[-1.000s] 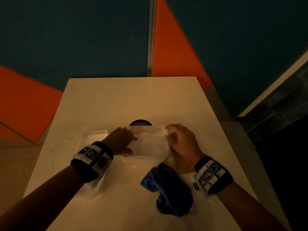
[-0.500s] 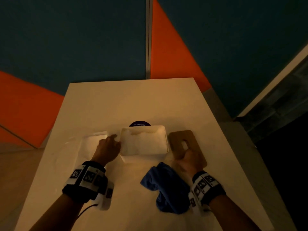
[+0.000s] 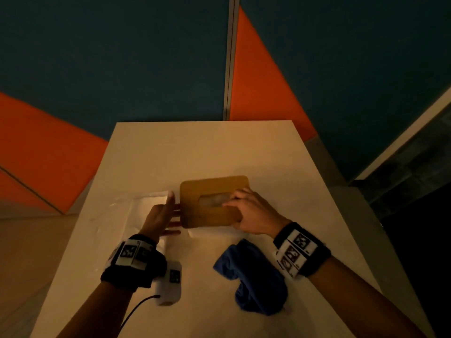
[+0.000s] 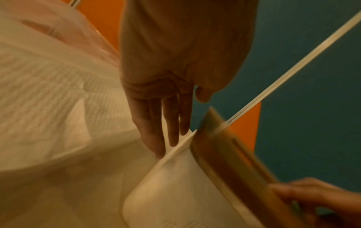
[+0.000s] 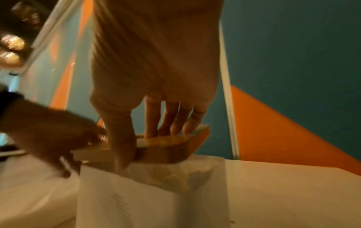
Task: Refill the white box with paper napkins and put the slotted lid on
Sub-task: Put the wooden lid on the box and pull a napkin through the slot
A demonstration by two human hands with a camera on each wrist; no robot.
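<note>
The wooden slotted lid (image 3: 212, 215) hangs tilted over the white box (image 3: 210, 231), hiding most of it in the head view. My right hand (image 3: 246, 211) pinches the lid at its right end, fingers on top by the slot and thumb under the near edge. White napkins (image 3: 214, 200) show through the slot. The right wrist view shows the lid (image 5: 166, 148) above the box (image 5: 156, 192), with napkins (image 5: 171, 174) inside. My left hand (image 3: 168, 211) lies flat against the box's left wall (image 4: 175, 192), fingers (image 4: 154, 138) straight, beside the lid's edge (image 4: 230, 162).
An opened plastic napkin pack (image 3: 136, 211) lies left of the box. A crumpled blue cloth (image 3: 253, 276) sits near the front right. A small white device (image 3: 170, 284) with a cable hangs at my left wrist. Blue and orange wall panels stand behind the table (image 3: 195, 147).
My right hand lifted the lid from the table right of the box and brought it over the box. My left hand shifted to the box's left wall with fingers straightened.
</note>
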